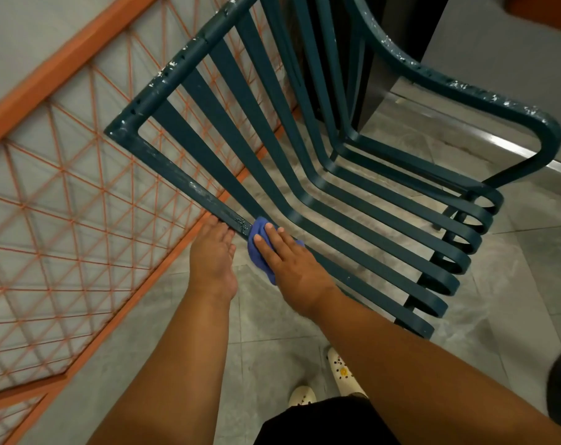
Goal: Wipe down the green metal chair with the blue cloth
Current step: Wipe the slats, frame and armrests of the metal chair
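Observation:
A dark green metal chair (182,184) with long flat slats fills the upper middle of the view, its frame speckled with white paint chips. My right hand (288,264) presses a blue cloth (259,252) flat against the near side rail, where backrest meets seat. My left hand (213,252) rests just left of the cloth, fingers curled over the same rail. The far armrest (465,88) curves across the upper right.
An orange railing with wire mesh (64,200) runs diagonally close behind the chair on the left. A dark cabinet or door frame (401,36) stands at the upper right. Grey tiled floor (513,284) lies below, with my two white shoes (343,370) near the bottom.

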### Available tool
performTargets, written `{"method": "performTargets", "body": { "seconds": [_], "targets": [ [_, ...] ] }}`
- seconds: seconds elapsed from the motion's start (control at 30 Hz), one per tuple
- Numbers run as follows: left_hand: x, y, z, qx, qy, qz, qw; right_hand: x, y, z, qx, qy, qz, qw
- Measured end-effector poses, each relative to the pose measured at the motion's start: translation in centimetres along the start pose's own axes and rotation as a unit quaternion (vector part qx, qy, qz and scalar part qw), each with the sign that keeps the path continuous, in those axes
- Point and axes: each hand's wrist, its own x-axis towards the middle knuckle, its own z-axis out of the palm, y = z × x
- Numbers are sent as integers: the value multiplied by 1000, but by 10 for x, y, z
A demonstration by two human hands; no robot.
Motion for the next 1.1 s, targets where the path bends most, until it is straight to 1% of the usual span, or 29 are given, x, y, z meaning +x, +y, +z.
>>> {"method": "performTargets", "body": {
  "seconds": [0.1, 0.13, 0.2, 0.27, 0.33, 0.43, 0.53, 0.57, 0.6, 0.67, 0.73, 0.8, 0.87, 0.93, 1.0, 1.03, 1.1],
  "targets": [
    [0, -1, -2, 11, -15, 3, 1000, -15, 20, -3, -41, -51, -52, 996],
    [0, -1, -2, 12, -17, 3, 1000, -18, 24, -5, -33, -69, -48, 996],
    [1, 0, -3, 14, -18, 2, 1000, -14, 23, -7, -23, -86, -6, 996],
    [2, 1, -3, 14, -16, -1, 1000, -3, 10, -8, -42, -76, 37, 996],
    [2, 2, -3, 8, -15, -5, 1000, 5, -6, -8, -50, -50, 49, 996],
    [4, 1, -3, 4, -13, -13, 1000, 1, -13, -11, -76, -23, 2, 997],
    [6, 0, -4, 1, -6, -16, 1000, -18, 3, -10, -99, -54, -77, 991],
    [6, 0, -4, -1, -4, -18, 1000, -22, 10, -9, -87, -66, -85, 990],
    [6, 1, -3, -3, -3, -18, 1000, -23, 15, -8, -65, -73, -71, 993],
    [5, 3, -3, 3, -4, -17, 1000, -18, 15, -9, -19, -72, -3, 997],
    [4, 3, -4, 8, -3, -18, 1000, -7, 4, -11, -1, -66, 41, 997],
    [3, 3, -3, 11, -6, -17, 1000, 2, -10, -12, -17, -37, 28, 999],
    [2, 3, -2, 13, -6, -17, 1000, 1, -16, -13, -51, -20, -15, 998],
    [2, 3, -2, 14, -7, -16, 1000, -9, -7, -14, -74, -35, -56, 995],
    [2, 4, -5, 18, -11, -16, 1000, -23, 11, -15, -63, -59, -79, 993],
    [2, 5, -6, 20, -13, -19, 1000, -27, 18, -15, -47, -66, -74, 994],
    [3, 7, -6, 25, -19, -23, 999, -28, 22, -16, -23, -84, -27, 996]
  ]
}}
